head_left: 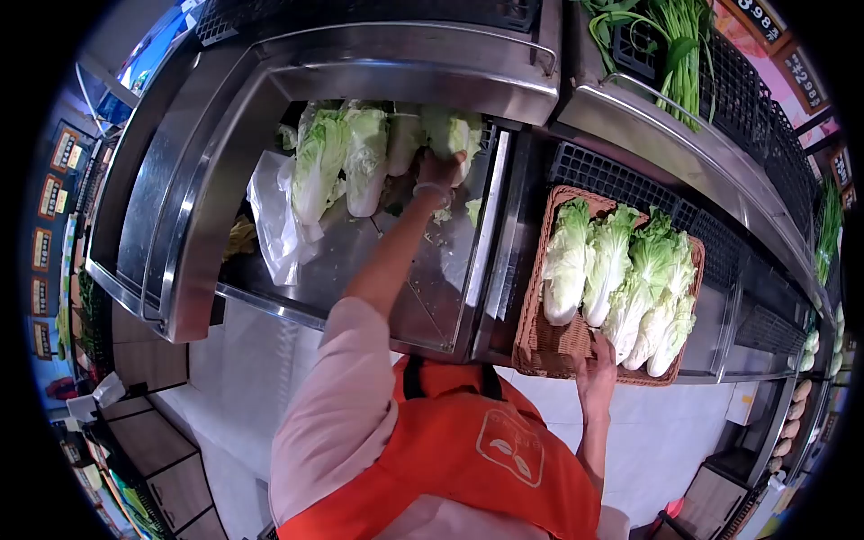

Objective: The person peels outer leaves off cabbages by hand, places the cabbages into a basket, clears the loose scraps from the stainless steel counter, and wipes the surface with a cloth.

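Deep in the steel bay, my left hand (438,171) has its fingers closed round the lower part of a cabbage (454,135) at the right end of a row. Other pale cabbages (366,171) lie to its left, beside a crumpled clear plastic bag (273,216). On the right, several leafy cabbages (565,270) lie side by side in a brown wicker basket (529,297). My right hand (596,373) is at the basket's front rim, fingers curled over it, close to the white base of one cabbage.
Loose leaf scraps (474,211) lie on the bay's metal floor. A steel ledge (414,81) overhangs the bay. Black crates (621,180) stand behind the basket, and green stalks (688,63) lie on the upper shelf. A metal divider (490,243) separates bay and basket.
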Demonstrator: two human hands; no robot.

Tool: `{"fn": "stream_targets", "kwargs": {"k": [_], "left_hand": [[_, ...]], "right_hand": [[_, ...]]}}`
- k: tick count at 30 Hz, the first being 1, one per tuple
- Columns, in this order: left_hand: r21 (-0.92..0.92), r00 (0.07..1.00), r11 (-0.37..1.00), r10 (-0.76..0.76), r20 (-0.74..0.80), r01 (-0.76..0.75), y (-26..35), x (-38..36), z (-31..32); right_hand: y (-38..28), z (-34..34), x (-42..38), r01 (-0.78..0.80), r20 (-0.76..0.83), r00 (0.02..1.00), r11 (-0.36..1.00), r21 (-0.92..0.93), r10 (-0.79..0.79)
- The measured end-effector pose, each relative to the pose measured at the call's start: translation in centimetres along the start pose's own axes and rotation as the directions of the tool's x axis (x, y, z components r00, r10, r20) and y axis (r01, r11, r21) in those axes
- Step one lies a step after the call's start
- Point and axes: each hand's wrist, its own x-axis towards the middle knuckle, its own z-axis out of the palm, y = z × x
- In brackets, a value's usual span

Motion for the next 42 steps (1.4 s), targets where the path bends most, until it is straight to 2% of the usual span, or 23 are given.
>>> {"fn": "stream_targets", "kwargs": {"k": [1, 3, 5, 7, 8, 10, 11, 13, 14, 15, 16, 17, 18, 21, 24, 26, 27, 28, 31, 35, 36, 39, 42], "left_hand": [[-0.202, 0.976, 0.976, -0.040, 0.212, 0.084, 1.2, -2.4, -2.8], [-0.517, 0.878, 0.816, 0.023, 0.478, 0.260, 2.1, -7.0, -6.2], [-0.725, 0.809, 0.566, 0.163, 0.565, 0.392, 1.0, -11.6, -7.6], [-0.683, 0.672, 0.482, 0.232, 0.703, 0.549, -1.9, -15.0, -8.5], [-0.667, 0.656, 0.487, 0.226, 0.720, 0.564, -2.6, -17.5, -8.8], [-0.629, 0.620, 0.499, 0.212, 0.756, 0.596, -3.0, -22.4, -9.3], [-0.608, 0.611, 0.553, 0.210, 0.763, 0.569, -3.6, -24.3, -9.2], [-0.563, 0.594, 0.653, 0.208, 0.777, 0.507, -4.6, -27.5, -8.9], [-0.584, 0.602, 0.783, 0.365, 0.710, 0.214, -4.5, -28.9, -9.0], [-0.570, 0.593, 0.815, 0.512, 0.622, -0.106, -4.3, -30.3, -9.2], [-0.523, 0.596, 0.844, 0.360, 0.718, 0.120, -3.4, -31.2, -8.9], [-0.448, 0.558, 0.827, 0.207, 0.804, 0.339, -2.9, -31.9, -8.4], [-0.485, 0.566, 0.806, 0.239, 0.789, 0.338, -3.3, -32.2, -7.6], [-0.421, 0.502, 0.871, 0.254, 0.827, 0.253, -3.0, -32.2, -6.4], [-0.521, 0.666, 0.838, 0.482, 0.569, -0.161, -1.9, -32.6, -4.7], [-0.342, 0.767, 0.797, 0.588, 0.257, -0.497, 0.2, -33.8, -4.9], [-0.203, 0.755, 0.755, 0.649, 0.093, -0.624, 1.9, -34.6, -5.4], [-0.114, 0.635, 0.627, 0.771, -0.048, -0.770, 3.9, -34.8, -5.4], [-0.083, 0.432, 0.435, 0.900, 0.055, -0.897, 5.7, -34.2, -3.5], [-0.212, 0.518, 0.540, 0.842, 0.152, -0.815, 7.0, -34.7, -1.3], [-0.235, 0.534, 0.549, 0.835, 0.132, -0.802, 7.2, -34.5, -0.8], [-0.482, 0.632, 0.589, 0.770, 0.090, -0.649, 6.3, -33.5, 0.8], [-0.683, 0.805, 0.705, 0.511, 0.301, -0.192, 5.8, -33.3, 0.3]], "right_hand": [[-1.1, 0.4, 0.3, -0.028, 0.027, 0.999, 0.996, 0.082, 0.026], [-1.7, 1.3, 1.5, -0.063, 0.118, 0.992, 0.964, 0.258, 0.033], [-0.5, 3.6, 2.9, -0.100, 0.233, 0.973, 0.895, 0.434, -0.004], [-1.4, 5.8, 4.7, -0.235, 0.382, 0.920, 0.667, 0.708, -0.082], [-3.3, 6.1, 5.2, -0.372, 0.479, 0.874, 0.524, 0.766, -0.079], [-5.3, 7.7, 6.2, -0.582, 0.617, 0.778, 0.231, 0.780, -0.120], [-5.1, 8.9, 6.6, -0.651, 0.657, 0.738, 0.097, 0.753, -0.152], [-8.3, 7.2, 6.1, -0.586, 0.590, 0.804, 0.067, 0.808, -0.080], [-9.3, 6.6, 5.7, -0.555, 0.557, 0.829, 0.056, 0.830, -0.044], [-9.0, 7.1, 5.2, -0.497, 0.504, 0.861, 0.098, 0.862, -0.065], [-8.5, 7.6, 4.8, -0.436, 0.450, 0.889, 0.140, 0.889, -0.089], [-8.0, 7.6, 4.4, -0.373, 0.396, 0.911, 0.183, 0.910, -0.117], [-7.7, 7.0, 4.4, -0.418, 0.427, 0.901, 0.110, 0.902, -0.080], [-6.3, 6.3, 4.3, -0.417, 0.417, 0.908, 0.114, 0.902, 0.029], [-5.4, 4.9, 3.9, -0.310, 0.303, 0.950, 0.145, 0.939, 0.070], [-4.9, 3.9, 3.6, -0.235, 0.220, 0.970, 0.162, 0.958, 0.104], [-4.7, 3.3, 3.4, -0.206, 0.187, 0.975, 0.173, 0.963, 0.122], [-4.6, 2.6, 3.2, -0.177, 0.152, 0.978, 0.184, 0.967, 0.140], [-3.6, 1.2, 3.0, -0.111, 0.087, 0.987, 0.182, 0.977, 0.136], [-2.5, -0.4, 2.8, -0.138, 0.110, 0.984, 0.211, 0.968, 0.139], [-2.1, -0.6, 2.7, -0.156, 0.123, 0.980, 0.226, 0.962, 0.156], [-1.6, -1.3, 2.7, -0.095, 0.069, 0.990, 0.217, 0.971, 0.126], [-0.3, -1.1, 3.3, -0.101, 0.069, 0.983, 0.187, 0.977, 0.172]]}}
